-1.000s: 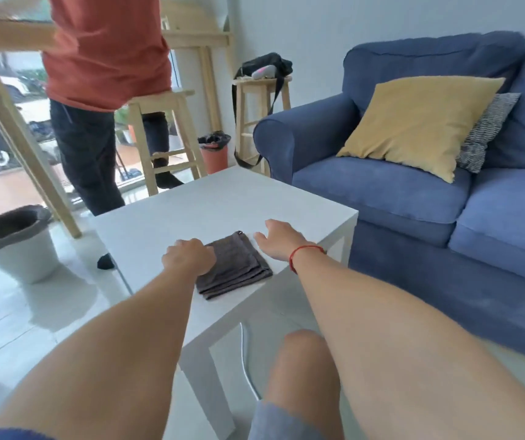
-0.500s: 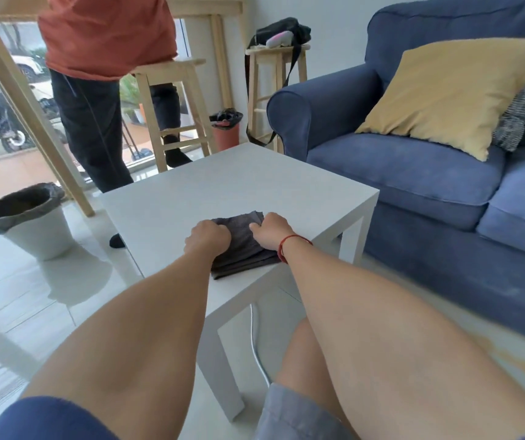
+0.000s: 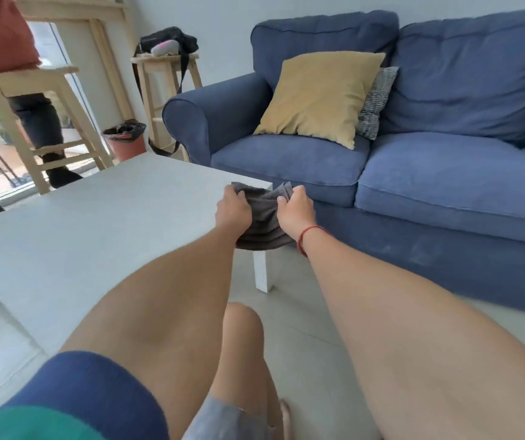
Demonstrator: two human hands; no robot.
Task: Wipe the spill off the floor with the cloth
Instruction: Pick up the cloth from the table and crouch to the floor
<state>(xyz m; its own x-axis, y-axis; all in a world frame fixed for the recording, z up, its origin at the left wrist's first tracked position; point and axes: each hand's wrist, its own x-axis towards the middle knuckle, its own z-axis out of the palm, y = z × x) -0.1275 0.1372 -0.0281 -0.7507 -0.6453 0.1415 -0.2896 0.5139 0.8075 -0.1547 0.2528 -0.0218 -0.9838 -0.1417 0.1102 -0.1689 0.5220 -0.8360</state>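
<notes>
A dark grey cloth (image 3: 262, 223) hangs bunched between both my hands, lifted off the white table (image 3: 96, 223) near its right corner. My left hand (image 3: 233, 208) pinches the cloth's left edge. Its right edge is gripped by my right hand (image 3: 296, 212), which wears a red string at the wrist. The pale tiled floor (image 3: 305, 338) lies below; I cannot make out a spill on it in this view.
A blue sofa (image 3: 413, 173) with a yellow cushion (image 3: 321, 96) stands close on the right. Wooden stools (image 3: 166, 84) and a small red bin (image 3: 126, 139) are behind the table. Another person's legs (image 3: 43, 128) stand at the far left. My knee (image 3: 243, 328) is below my arms.
Both hands closed on the folded cloth and lifted it off the table toward the right corner. My view swung right toward the sofa.
</notes>
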